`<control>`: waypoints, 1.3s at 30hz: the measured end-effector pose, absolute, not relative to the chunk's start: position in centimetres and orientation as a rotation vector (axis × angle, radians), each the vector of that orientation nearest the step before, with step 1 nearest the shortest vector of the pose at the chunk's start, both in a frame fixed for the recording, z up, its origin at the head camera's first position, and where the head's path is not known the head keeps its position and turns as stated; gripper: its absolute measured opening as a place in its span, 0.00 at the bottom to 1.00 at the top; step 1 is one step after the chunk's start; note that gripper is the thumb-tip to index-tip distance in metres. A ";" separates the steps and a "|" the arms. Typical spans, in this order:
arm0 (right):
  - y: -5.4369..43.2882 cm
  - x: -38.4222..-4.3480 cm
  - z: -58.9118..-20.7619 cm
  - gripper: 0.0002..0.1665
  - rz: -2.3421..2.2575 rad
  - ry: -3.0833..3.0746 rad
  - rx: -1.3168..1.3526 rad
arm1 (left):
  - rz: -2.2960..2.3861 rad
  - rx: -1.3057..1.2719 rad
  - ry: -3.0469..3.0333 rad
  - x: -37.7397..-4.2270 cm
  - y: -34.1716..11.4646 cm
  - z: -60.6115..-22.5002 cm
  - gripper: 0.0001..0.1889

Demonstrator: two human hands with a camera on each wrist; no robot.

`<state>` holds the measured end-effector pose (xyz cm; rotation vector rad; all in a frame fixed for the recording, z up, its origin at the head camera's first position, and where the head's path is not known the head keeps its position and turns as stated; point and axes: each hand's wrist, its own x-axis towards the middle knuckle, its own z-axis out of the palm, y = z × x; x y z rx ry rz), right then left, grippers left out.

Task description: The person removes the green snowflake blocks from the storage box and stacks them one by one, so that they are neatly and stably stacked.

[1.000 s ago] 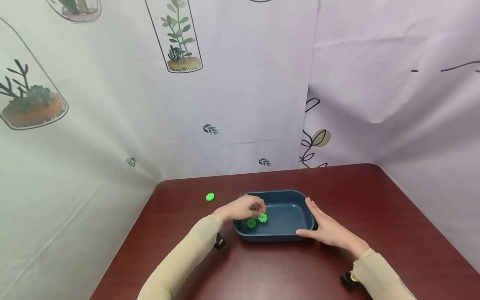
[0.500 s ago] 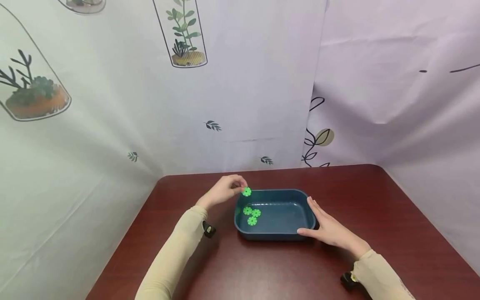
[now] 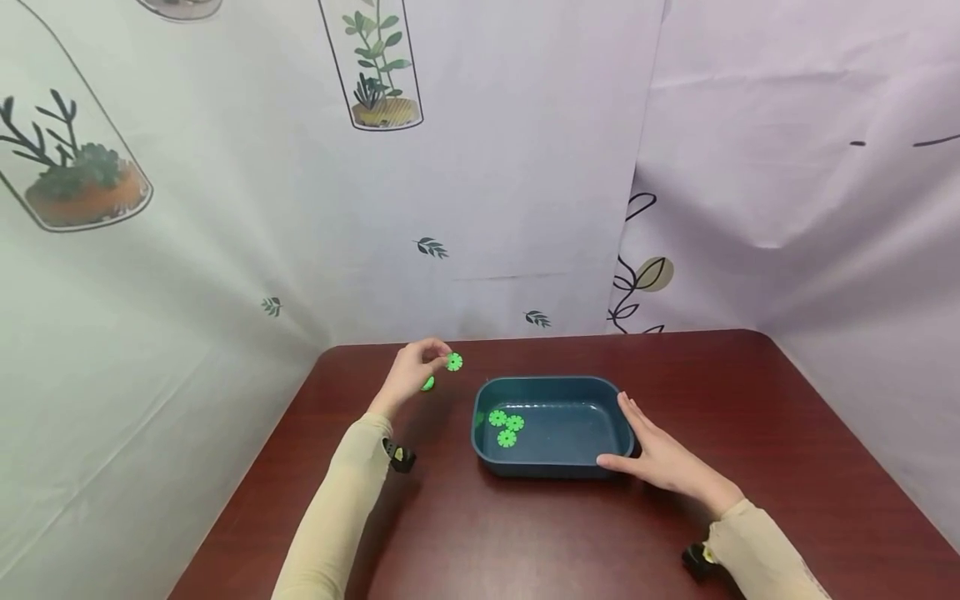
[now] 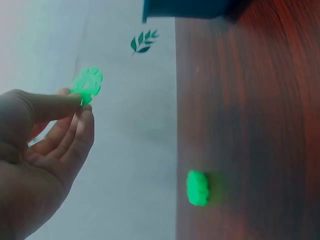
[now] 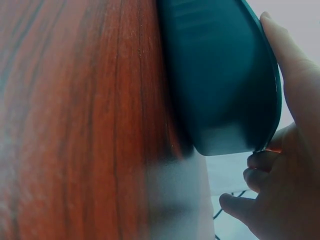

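Observation:
My left hand pinches a green flower-shaped interlocking disc between thumb and fingers, held up left of the tray. In the left wrist view the disc stands on edge at the fingertips. Below that hand, a thick green notched piece lies on the table; it looks like discs stacked together. Three more green discs lie in the left part of the dark blue tray. At the tray's right end my right hand rests on the rim, thumb at the near side, fingers extended along the end.
The dark red wooden table meets a pale fabric backdrop printed with plants at its back and sides. A green tint shows on the tray's inner left wall. Black wrist cameras sit on both sleeves.
My left hand has lifted a green disc out of the tray and carried it left, over the piece on the table. My right hand stays on the tray. The head view has shifted slightly.

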<state>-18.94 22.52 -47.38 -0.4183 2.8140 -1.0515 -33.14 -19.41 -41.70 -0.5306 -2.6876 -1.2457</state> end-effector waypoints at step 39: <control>22.7 -19.6 -47.6 0.71 -1.055 2.813 -0.397 | -1.492 0.166 -2.632 -36.1 -22.8 -47.5 0.12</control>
